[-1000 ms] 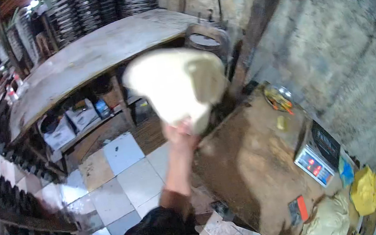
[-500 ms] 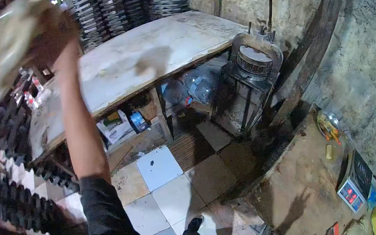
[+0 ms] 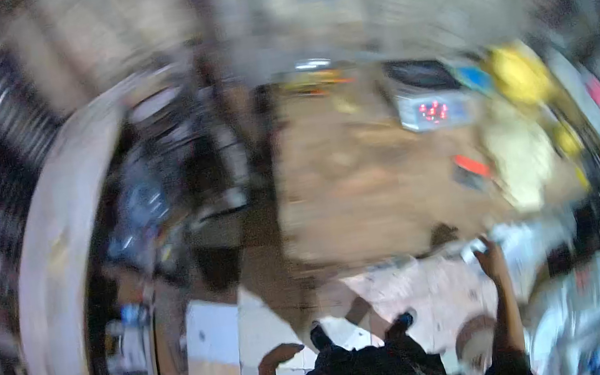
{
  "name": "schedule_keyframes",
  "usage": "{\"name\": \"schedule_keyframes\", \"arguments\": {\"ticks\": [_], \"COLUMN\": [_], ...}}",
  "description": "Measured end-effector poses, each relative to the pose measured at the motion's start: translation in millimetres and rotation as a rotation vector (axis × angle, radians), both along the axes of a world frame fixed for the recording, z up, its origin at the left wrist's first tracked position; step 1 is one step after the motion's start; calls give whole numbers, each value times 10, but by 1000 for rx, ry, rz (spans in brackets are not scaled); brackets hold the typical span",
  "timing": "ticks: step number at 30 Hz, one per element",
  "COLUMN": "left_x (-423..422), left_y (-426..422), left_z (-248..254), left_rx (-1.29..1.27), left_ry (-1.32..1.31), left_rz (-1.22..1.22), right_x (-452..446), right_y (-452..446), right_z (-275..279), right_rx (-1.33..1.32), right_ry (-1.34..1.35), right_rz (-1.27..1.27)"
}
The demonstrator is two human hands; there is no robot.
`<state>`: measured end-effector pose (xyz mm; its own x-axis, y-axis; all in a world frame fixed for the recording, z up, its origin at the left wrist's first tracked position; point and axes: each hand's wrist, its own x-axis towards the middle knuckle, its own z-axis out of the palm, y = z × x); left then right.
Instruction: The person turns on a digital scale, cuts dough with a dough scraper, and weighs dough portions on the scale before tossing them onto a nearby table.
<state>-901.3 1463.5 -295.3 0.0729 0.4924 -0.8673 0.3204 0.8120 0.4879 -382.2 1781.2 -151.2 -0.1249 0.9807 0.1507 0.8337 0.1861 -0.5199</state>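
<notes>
The whole view is smeared by motion. My left hand (image 3: 282, 355) hangs low in front of my body, its fingers stretched to the right and holding nothing visible. At the front edge of the brown table (image 3: 364, 201), my right hand (image 3: 489, 256) is raised beside a small whitish patch; blur hides whether its fingers grip anything. Beyond that hand, a pale dough mass (image 3: 520, 154) lies on the table's right side. A scraper with a red handle (image 3: 472, 165) is left of the dough. Behind them stands a scale (image 3: 432, 112) with red digits.
A long pale table (image 3: 61, 223) runs along the left, with bottles (image 3: 143, 203) and bags (image 3: 130, 360) below. A yellow bag (image 3: 521, 74) sits at the back right, and white sacks (image 3: 578, 309) lie at the lower right. Tiled floor (image 3: 213, 332) surrounds my feet.
The view has swung right and down to the brown table. The raised arm and the pale floppy piece in its hand are gone from the upper left. Both hands now show low, near my body.
</notes>
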Motion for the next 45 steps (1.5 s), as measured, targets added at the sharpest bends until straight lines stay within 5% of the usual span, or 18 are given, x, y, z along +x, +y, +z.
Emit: {"name": "schedule_keyframes", "arguments": {"ticks": [1,7,9,10,17,21,25,26,28,29,32,34,35,38,41,42,43,45], "left_x": [245,1620,1957,2378,3283,3630,3882,4040,4027,4496,4969,5323,5537,5845,5524,5443,5408,5388], "left_y": [6,1304,1663,1855,2046,2694,4263,4774,5905,6455,7984,8592,8808,8967,8519,8261,8014,7512], "left_z": [-90,-42,337,1054,1320,1567,1457,1743,360,1361,1111,938,583,160,782,995,939,853], "left_rx": [313,525,522,457,449,555,483,745,945,1147,1340,1137,1130,890,494,613,598,624], "left_ry": [-72,401,413,390,239,87,297,324,-420,-201,207,315,331,84,-472,-248,-256,-403], "left_rz": [-12,-466,-246,-184,-361,-182,-276,-152,406,378,-159,-238,-215,-305,-490,-439,-429,-222], "right_x": [431,1190,1023,988,676,655,605,611,810,828,843,856,974,1596,2964,2832,2597,2222], "right_y": [103,628,1046,1258,2625,3076,3369,3443,3351,3242,3280,3460,3424,3225,3183,3488,3836,4305], "right_z": [-317,-330,-328,-346,-306,-688,-143,-677,-918,-529,-461,-169,-309,-414,-37,682,1069,1299], "right_rx": [53,132,8,-17,-135,-54,-503,-488,-410,-341,-302,-959,-979,-637,-438,-394,-229,-474], "right_ry": [1,15,-25,-66,-271,-505,-570,-462,-422,-461,-397,40,27,259,584,672,600,363], "right_rz": [-43,-154,-136,-76,86,133,215,145,169,260,255,111,107,-27,-332,-332,-305,-145]}}
